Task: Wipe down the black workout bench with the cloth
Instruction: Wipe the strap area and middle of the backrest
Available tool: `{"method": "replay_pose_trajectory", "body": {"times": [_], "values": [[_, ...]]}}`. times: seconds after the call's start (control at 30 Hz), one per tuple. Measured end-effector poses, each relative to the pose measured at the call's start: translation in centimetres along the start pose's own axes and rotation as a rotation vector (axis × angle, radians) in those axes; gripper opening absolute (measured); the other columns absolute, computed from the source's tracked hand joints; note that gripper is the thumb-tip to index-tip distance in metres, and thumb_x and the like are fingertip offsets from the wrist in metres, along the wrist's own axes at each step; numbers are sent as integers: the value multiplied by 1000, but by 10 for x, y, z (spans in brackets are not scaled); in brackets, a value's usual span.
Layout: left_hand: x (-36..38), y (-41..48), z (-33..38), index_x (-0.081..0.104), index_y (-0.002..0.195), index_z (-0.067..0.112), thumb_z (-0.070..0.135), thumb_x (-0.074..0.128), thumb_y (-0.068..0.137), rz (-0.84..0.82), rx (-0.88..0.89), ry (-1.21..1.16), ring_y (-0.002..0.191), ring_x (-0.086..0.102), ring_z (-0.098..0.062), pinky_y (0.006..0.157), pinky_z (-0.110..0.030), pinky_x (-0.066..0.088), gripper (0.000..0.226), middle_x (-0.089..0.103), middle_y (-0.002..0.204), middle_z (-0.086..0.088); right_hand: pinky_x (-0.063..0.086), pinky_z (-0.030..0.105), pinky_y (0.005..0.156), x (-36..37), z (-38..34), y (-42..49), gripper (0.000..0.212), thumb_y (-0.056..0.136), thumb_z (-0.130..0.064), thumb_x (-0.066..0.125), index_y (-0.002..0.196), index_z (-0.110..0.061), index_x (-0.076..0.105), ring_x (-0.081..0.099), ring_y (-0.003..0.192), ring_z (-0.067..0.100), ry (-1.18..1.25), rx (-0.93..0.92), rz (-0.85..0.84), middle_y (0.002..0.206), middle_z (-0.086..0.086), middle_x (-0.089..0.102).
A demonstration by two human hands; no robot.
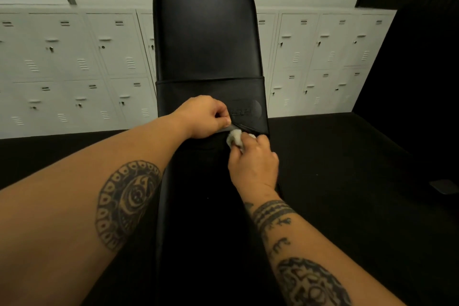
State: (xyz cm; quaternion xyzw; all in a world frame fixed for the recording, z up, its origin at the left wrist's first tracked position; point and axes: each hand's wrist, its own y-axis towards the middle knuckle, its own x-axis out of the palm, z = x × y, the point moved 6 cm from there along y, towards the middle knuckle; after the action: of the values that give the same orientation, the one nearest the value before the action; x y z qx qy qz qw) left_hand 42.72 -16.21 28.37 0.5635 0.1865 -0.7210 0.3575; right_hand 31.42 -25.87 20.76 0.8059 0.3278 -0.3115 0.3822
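The black workout bench fills the middle of the view, its padded backrest raised and its seat running toward me. A band with an oval logo crosses the lower backrest. My left hand pinches the lower edge of that band and lifts it at the gap between backrest and seat. My right hand is closed on a small bunched white cloth, pressed into that gap just under the lifted edge. Most of the cloth is hidden by my fingers.
White lockers line the wall behind the bench on both sides. The floor is dark. A dark wall or panel rises at the right. A small flat dark object lies on the floor at far right.
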Motion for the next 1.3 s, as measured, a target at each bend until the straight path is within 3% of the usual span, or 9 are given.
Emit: {"method": "replay_pose_trajectory", "body": {"times": [0.23, 0.33, 0.47, 0.6, 0.73, 0.87, 1.0, 1.1, 1.3], "values": [[9, -6, 9, 60, 99, 34, 40, 56, 99, 50, 113, 171, 90, 59, -14, 79, -32, 48, 7, 59, 103, 9, 42, 40, 77, -2, -1, -14, 38, 90, -37, 54, 125, -26, 61, 61, 82, 31, -166, -244, -109, 107, 6, 57], [16, -12, 16, 59, 105, 30, 44, 56, 99, 50, 226, 340, 91, 61, -17, 80, -37, 52, 16, 57, 111, 8, 46, 39, 76, -18, 27, -25, 33, 94, -41, 48, 123, -31, 60, 56, 78, 22, -98, -135, -109, 100, -1, 52], [23, -21, 27, 64, 122, 26, 42, 61, 96, 215, 433, 471, 94, 66, -24, 73, -41, 57, 30, 63, 121, 2, 51, 40, 76, -22, 56, -43, 31, 95, -43, 49, 123, -35, 59, 53, 74, 15, 18, 25, -86, 92, -5, 47], [33, -21, 41, 74, 111, 24, 34, 71, 91, 294, 527, 558, 82, 69, -28, 56, -38, 57, 24, 73, 100, -1, 52, 40, 80, -20, 62, -51, 33, 95, -44, 50, 127, -37, 57, 54, 80, 14, 95, 64, -121, 95, -6, 47], [29, -18, 47, 79, 103, 22, 37, 64, 95, 336, 543, 563, 76, 71, -26, 57, -34, 56, 22, 76, 88, 0, 52, 41, 83, -19, 58, -41, 35, 94, -45, 50, 128, -38, 56, 54, 83, 14, 140, 70, -121, 96, -7, 45], [21, -4, 50, 73, 111, 28, 41, 47, 102, 224, 346, 468, 94, 68, -26, 76, -36, 53, 30, 73, 105, 0, 47, 41, 85, -17, 45, -35, 38, 95, -44, 51, 133, -38, 53, 51, 83, 18, 124, -19, -132, 102, -5, 45], [10, 19, 44, 76, 105, 32, 42, 58, 96, 90, 67, 298, 99, 67, -26, 83, -34, 52, 23, 74, 102, 1, 42, 38, 66, -9, 13, -24, 39, 86, -35, 60, 124, -29, 60, 52, 71, 25, -38, -297, -27, 95, 2, 51], [11, 27, 29, 76, 90, 34, 39, 67, 92, 25, -32, 89, 94, 67, -16, 85, -35, 55, 11, 72, 91, 9, 34, 36, 63, -3, 1, 0, 34, 80, -31, 64, 114, -24, 66, 55, 64, 29, -138, -362, 53, 87, 6, 54], [11, 32, 14, 69, 70, 42, 36, 74, 89, 38, -69, -160, 92, 66, -9, 88, -31, 54, 20, 68, 82, 18, 42, 39, 77, -11, 46, 10, 41, 90, -36, 56, 131, -35, 58, 53, 76, 23, -58, -27, 61, 99, 2, 50]]}}
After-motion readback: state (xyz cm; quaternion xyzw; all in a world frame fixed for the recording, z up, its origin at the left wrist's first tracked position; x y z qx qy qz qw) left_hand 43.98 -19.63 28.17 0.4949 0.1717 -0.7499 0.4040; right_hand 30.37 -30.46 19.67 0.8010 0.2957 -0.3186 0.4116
